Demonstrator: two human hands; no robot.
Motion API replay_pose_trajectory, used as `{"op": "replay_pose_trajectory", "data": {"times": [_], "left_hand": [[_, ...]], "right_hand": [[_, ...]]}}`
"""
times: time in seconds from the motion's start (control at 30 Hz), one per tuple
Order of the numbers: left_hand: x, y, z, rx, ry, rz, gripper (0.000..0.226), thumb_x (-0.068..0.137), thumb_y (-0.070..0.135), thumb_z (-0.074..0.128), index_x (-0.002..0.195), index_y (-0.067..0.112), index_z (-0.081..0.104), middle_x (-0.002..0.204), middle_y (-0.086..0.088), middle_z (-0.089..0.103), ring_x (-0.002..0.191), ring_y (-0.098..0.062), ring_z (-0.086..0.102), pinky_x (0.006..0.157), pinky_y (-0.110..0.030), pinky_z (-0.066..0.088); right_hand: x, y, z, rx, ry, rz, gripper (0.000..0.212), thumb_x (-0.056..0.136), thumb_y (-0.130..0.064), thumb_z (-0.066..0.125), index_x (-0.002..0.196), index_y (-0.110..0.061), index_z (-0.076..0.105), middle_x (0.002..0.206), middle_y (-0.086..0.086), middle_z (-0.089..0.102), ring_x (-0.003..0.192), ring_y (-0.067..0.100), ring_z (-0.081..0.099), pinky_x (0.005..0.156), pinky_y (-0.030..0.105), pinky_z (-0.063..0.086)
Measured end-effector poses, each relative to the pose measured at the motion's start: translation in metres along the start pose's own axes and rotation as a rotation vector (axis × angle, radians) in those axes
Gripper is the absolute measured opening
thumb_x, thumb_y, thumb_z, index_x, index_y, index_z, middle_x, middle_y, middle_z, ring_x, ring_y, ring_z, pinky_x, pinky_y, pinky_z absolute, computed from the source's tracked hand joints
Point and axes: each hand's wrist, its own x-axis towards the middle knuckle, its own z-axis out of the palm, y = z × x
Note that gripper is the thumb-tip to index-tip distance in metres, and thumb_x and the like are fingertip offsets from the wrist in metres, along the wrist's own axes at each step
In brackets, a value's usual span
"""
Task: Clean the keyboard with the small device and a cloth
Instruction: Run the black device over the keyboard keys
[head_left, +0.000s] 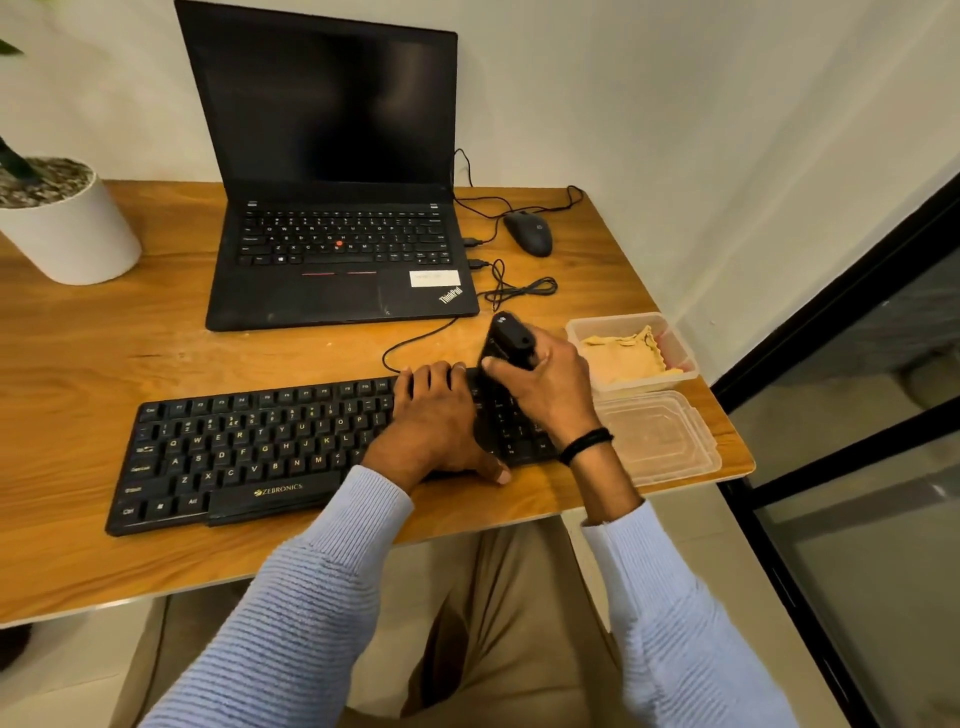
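Note:
A black wired keyboard (249, 447) lies across the wooden table (104, 353) in front of me. My left hand (436, 421) rests flat on its right half, fingers spread over the keys and thumb at the front edge. My right hand (550, 384) grips a small black device (509, 338), held upright with its lower end down on the keyboard's right-hand keys. A yellow cloth (626, 356) lies crumpled in an open clear plastic box (576, 330) just right of that hand.
An open black laptop (337, 218) stands behind the keyboard with a wired mouse (529, 234) and looped cables (519, 288) to its right. The box's clear lid (660, 441) lies at the table's right corner. A white plant pot (67, 228) stands at the left.

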Motion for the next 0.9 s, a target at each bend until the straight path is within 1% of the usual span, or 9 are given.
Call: {"op": "replay_pose_trajectory", "data": {"times": [0.1,0.2,0.3,0.37,0.43,0.5,0.6,0.77,0.9], "left_hand": [[0.000,0.001,0.001,0.012,-0.007,0.002,0.145,0.055,0.076,0.079,0.157,0.010,0.001,0.162,-0.011,0.010,0.151,-0.032,0.005,0.123,-0.051,-0.007],[0.001,-0.001,0.001,0.002,0.006,0.001,0.145,0.054,0.077,0.080,0.157,0.010,0.002,0.162,-0.012,0.012,0.151,-0.033,0.006,0.123,-0.053,-0.005],[0.001,0.000,0.001,0.013,-0.001,0.005,0.146,0.054,0.077,0.079,0.157,0.010,0.001,0.162,-0.012,0.011,0.151,-0.033,0.005,0.123,-0.053,-0.004],[0.000,0.000,0.000,0.020,0.003,0.001,0.146,0.054,0.078,0.079,0.157,0.010,0.002,0.161,-0.012,0.012,0.150,-0.033,0.006,0.123,-0.053,-0.004],[0.000,-0.001,0.000,0.010,0.008,0.007,0.145,0.053,0.078,0.079,0.157,0.010,0.003,0.161,-0.012,0.013,0.150,-0.033,0.007,0.123,-0.053,-0.003],[0.000,0.000,0.000,0.007,0.000,0.010,0.145,0.054,0.077,0.080,0.157,0.010,0.003,0.161,-0.012,0.012,0.151,-0.034,0.006,0.123,-0.054,-0.004],[0.000,-0.001,-0.001,0.007,-0.005,0.014,0.146,0.054,0.077,0.079,0.157,0.009,0.000,0.162,-0.012,0.010,0.151,-0.034,0.004,0.123,-0.054,-0.005],[-0.001,-0.005,0.001,0.024,0.011,0.022,0.146,0.054,0.082,0.075,0.158,0.011,0.000,0.163,-0.011,0.010,0.152,-0.033,0.003,0.122,-0.054,-0.008],[0.000,-0.004,0.001,0.032,0.018,0.010,0.146,0.053,0.083,0.075,0.157,0.012,0.002,0.162,-0.011,0.013,0.151,-0.032,0.005,0.122,-0.054,-0.008]], "right_hand": [[-0.001,0.004,-0.013,0.019,0.120,0.032,0.032,0.079,-0.028,0.072,0.109,-0.024,0.066,0.095,-0.009,0.069,0.093,0.014,0.062,0.076,0.020,0.040],[-0.001,0.003,-0.019,0.102,-0.100,0.040,0.027,0.077,-0.024,0.076,0.102,-0.026,0.066,0.093,-0.012,0.068,0.090,0.011,0.064,0.081,0.028,0.052],[0.000,0.004,-0.025,0.095,0.022,0.043,0.030,0.079,-0.025,0.075,0.106,-0.025,0.065,0.092,-0.014,0.064,0.092,0.010,0.063,0.087,0.030,0.051],[0.003,-0.001,-0.027,0.070,-0.068,-0.023,0.037,0.078,-0.024,0.076,0.113,-0.022,0.064,0.096,-0.014,0.065,0.096,0.008,0.062,0.088,0.028,0.051],[0.008,-0.006,-0.030,0.123,-0.175,-0.062,0.049,0.078,-0.023,0.076,0.124,-0.023,0.058,0.112,-0.010,0.066,0.107,0.006,0.060,0.092,0.026,0.050],[0.019,-0.011,-0.039,0.121,-0.100,-0.094,0.060,0.081,-0.021,0.075,0.134,-0.026,0.046,0.127,-0.003,0.059,0.114,0.008,0.055,0.091,0.020,0.047],[0.033,-0.011,-0.049,0.077,0.108,-0.139,0.067,0.084,-0.011,0.070,0.139,-0.022,0.033,0.133,0.005,0.053,0.112,0.013,0.056,0.076,0.002,0.044],[0.024,0.004,-0.037,-0.040,0.069,-0.152,0.068,0.087,-0.017,0.067,0.145,-0.028,0.034,0.133,0.005,0.055,0.115,0.018,0.057,0.093,0.030,0.052],[0.006,0.006,-0.017,-0.109,0.041,-0.183,0.067,0.089,-0.020,0.065,0.146,-0.032,0.032,0.120,0.007,0.062,0.108,0.019,0.059,0.094,0.036,0.052]]}}
